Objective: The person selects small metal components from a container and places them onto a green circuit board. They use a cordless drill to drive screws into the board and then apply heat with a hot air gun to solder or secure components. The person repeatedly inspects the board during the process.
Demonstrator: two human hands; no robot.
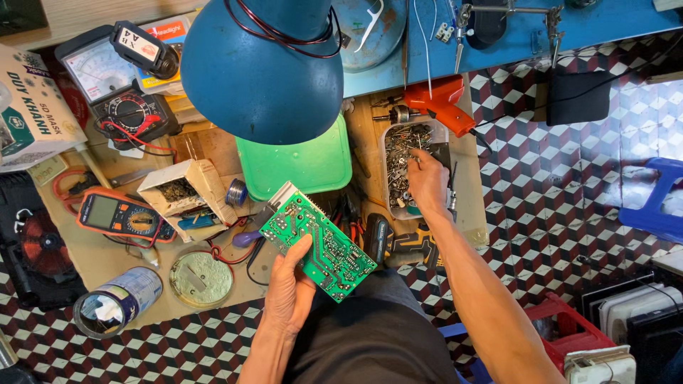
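Starting left of the circuit board: a cardboard box (32, 107) sits far off at the counter's (114, 259) edge, with an orange meter (117, 215) and an open tin can (117, 302) nearer in, then a round tin lid (201, 279) just beside the board's lower left. Above the board hangs the big blue lamp (263, 67), with a green tray (313, 167) under it.

Now the board itself. The left hand (288, 288) holds the green circuit board (318, 244) over the person's lap, solder side up. Thumb lies across the near face, the other fingers are tucked behind it and hidden, so it's a clamp grip as far as I can see. The board's long axis runs diagonally, its upper end pointing up-left toward the green tray, its lower end down-right toward the knee.

Right of the board, the right hand (427, 178) is down in a clear plastic tray of screws (407, 153), fingers pressed together at the tips, apparently pinching at the small metal bits, though I can't make out a piece held. An orange tool (445, 103) lies just above that tray.

My read: this is the picking-a-fastener step, board held ready. The next move calls for lifting one small piece cleanly and keeping the board steady.
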